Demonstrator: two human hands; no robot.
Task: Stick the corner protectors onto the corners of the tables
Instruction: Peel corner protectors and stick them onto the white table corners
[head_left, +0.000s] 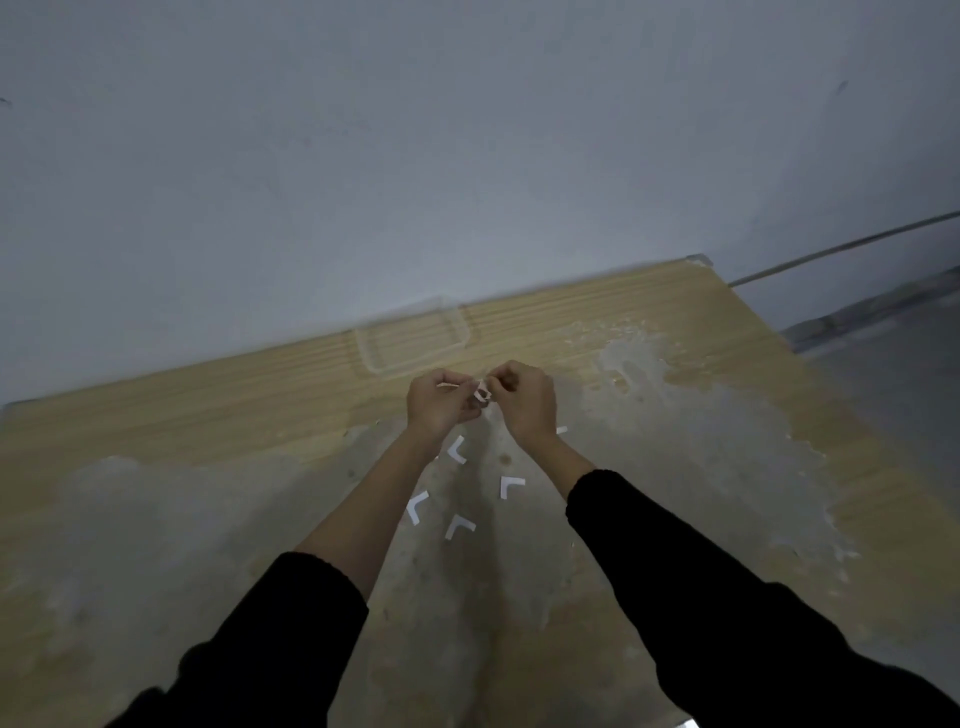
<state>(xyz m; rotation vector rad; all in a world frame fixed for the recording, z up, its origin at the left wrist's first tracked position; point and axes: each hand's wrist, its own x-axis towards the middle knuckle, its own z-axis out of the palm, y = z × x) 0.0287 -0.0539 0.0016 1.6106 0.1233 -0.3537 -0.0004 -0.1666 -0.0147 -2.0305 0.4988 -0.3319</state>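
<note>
1. Black sleeves (727, 597) sit closest to us, both forearms running up from 6 o'clock toward frame centre.
2. Our left hand (441, 400) and right hand (524, 400) meet above the worn, wood-grain tabletop (208, 415), fingertips pinched shut on one small clear corner protector w/ white backing (483, 392) held between them. Looks like we're peeling the backing off, though it's too small and blurred to be sure.
3. Four white L-shaped backing strips lie on the table just below the hands: one at (458, 450), one at (510, 486), one at (417, 505), one at (458, 526). A further white scrap (561, 429) peeks out beside the right wrist.
4. Shallow clear plastic tray (415, 338) rests at 12 o'clock from the hands, near the wall; contents can't be made out.
5. Far table corner at approx 2 o'clock (698, 258) seems to carry a clear protector already.
6. Progress, our read: the loose strips suggest several protectors prepped or stuck; this one isn't on a corner yet. Other corners are out of frame, so what's left is unknown.
</note>
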